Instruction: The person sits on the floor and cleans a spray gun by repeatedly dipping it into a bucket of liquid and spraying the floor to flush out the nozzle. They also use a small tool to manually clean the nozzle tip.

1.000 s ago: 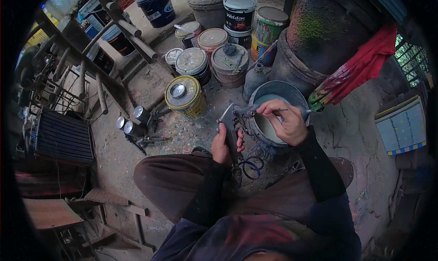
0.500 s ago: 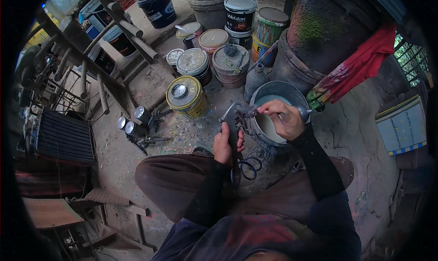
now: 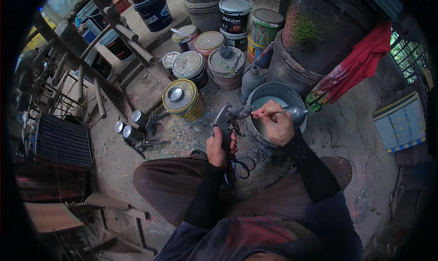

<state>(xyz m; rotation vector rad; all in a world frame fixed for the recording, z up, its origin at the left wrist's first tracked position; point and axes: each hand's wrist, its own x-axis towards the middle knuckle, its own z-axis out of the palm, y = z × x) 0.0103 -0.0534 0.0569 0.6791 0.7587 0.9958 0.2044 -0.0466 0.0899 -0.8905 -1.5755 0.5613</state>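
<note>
The spray gun (image 3: 223, 117) is silver and black. The red cloth (image 3: 357, 62) ends in green smears. Yellow rims the tin (image 3: 185, 104)

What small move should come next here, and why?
Probably a gentle dab of the thin tool at the front end of the spray gun. The left hand grips the gun's handle, while the right hand pinches the tool close beside that front end; whether its tip touches is too small to tell.

A painting workshop is indicated by clustered paint buckets (image 3: 189, 66), a colour-spattered floor (image 3: 182, 134) and a spray gun (image 3: 223, 118).
</note>
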